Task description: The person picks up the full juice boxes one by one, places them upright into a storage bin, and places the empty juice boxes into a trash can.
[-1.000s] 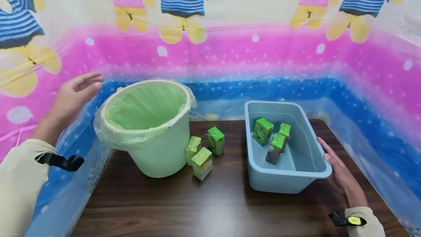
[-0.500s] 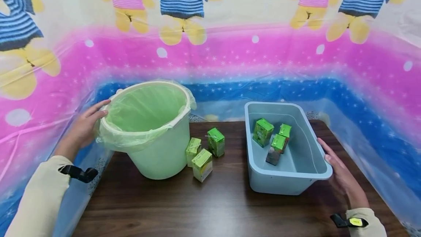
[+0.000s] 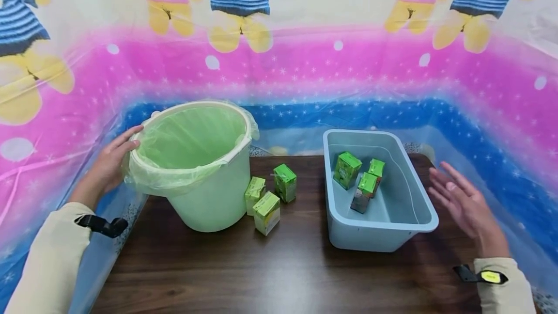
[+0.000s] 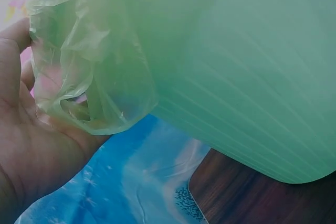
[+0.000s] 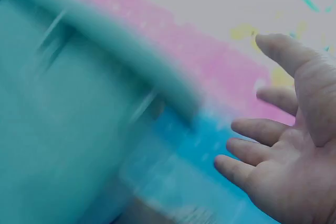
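Note:
A pale green bucket [image 3: 211, 205] with a thin translucent bag [image 3: 163, 180] folded over its rim stands on the left of the table. My left hand [image 3: 106, 166] touches the bucket's left side at the rim, fingers extended; in the left wrist view the bag hides part of them. On the right is a blue-grey plastic tub [image 3: 370, 236] holding three green drink cartons, among them a larger carton [image 3: 347, 170]. My right hand [image 3: 471, 207] is off the tub's right side, fingers spread, with nothing in it. In the right wrist view the tub is blurred.
Three more cartons stand beside the bucket: a yellow-green carton [image 3: 267, 213] in front, a second yellow-green carton [image 3: 255, 196] against the bucket, and a darker green carton [image 3: 285, 183]. The brown wooden table [image 3: 244, 275] is enclosed by a printed plastic sheet [image 3: 301, 71].
My left hand has come in from the left to touch the bucket's rim. My right hand has left the tub's side and moved right. The cartons have stayed put.

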`<control>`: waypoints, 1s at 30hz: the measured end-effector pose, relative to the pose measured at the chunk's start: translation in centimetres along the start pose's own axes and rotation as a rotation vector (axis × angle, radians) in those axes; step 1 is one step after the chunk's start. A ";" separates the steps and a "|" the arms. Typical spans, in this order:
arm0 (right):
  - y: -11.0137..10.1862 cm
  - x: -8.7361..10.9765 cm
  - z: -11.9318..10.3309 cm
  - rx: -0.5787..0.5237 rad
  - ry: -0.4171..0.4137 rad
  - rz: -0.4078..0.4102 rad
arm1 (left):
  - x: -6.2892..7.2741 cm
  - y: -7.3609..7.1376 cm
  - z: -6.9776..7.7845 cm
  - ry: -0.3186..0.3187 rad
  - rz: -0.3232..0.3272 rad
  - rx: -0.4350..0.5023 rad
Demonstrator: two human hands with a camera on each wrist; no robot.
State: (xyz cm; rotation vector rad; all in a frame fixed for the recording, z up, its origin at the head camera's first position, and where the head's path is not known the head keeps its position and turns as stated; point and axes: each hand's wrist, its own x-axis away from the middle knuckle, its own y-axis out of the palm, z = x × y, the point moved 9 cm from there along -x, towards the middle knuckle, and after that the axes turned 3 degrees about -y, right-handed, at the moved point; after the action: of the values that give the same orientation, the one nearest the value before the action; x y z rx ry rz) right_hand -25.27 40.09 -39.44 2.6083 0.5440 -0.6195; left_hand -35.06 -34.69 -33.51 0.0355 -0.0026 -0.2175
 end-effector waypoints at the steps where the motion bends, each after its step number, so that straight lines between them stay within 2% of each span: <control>1: 0.3 -0.5 -1.0 -0.002 -0.029 0.012 | 0.0 0.0 0.0 -0.002 -0.002 -0.005; 5: 2.7 -2.4 -4.4 0.097 -0.086 0.077 | 0.1 0.0 0.2 0.009 -0.009 0.008; 7: 4.7 -3.4 -5.5 0.142 -0.109 0.074 | 0.2 0.0 0.3 0.021 -0.012 0.029; 9: 7.2 -4.5 -6.3 0.128 -0.159 0.021 | 0.2 0.0 0.4 0.032 -0.023 0.044; 12: 11.9 -5.8 -6.7 0.065 -0.250 -0.128 | 0.1 0.1 0.3 0.031 -0.033 0.047; 14: 15.4 -6.1 -6.1 0.049 -0.291 -0.235 | 0.0 0.2 0.2 0.022 -0.036 0.031; 19: 24.1 -5.5 -2.4 0.114 -0.282 -0.418 | 0.1 0.3 -0.2 0.003 -0.028 -0.005; 22: 28.0 -5.0 0.9 0.119 -0.227 -0.475 | 0.1 0.4 -0.3 0.010 -0.030 -0.003; 24: 29.7 -4.9 3.8 0.167 -0.129 -0.455 | 0.1 0.5 -0.2 0.020 -0.029 0.014; 26: 30.5 -4.9 7.1 0.275 -0.015 -0.402 | 0.1 0.6 -0.1 0.030 -0.031 0.019; 28: 30.5 -5.1 10.4 0.405 0.111 -0.329 | 0.1 0.7 0.1 0.042 -0.028 0.021; 30: 30.1 -5.5 13.3 0.521 0.194 -0.258 | 0.1 0.6 0.4 0.053 -0.014 0.031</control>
State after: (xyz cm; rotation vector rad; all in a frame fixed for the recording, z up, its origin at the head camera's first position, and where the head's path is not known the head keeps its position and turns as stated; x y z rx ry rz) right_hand -20.62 7.10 -38.94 3.1391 0.8926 -0.6622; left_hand -34.87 -34.11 -33.09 0.0722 0.0468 -0.2309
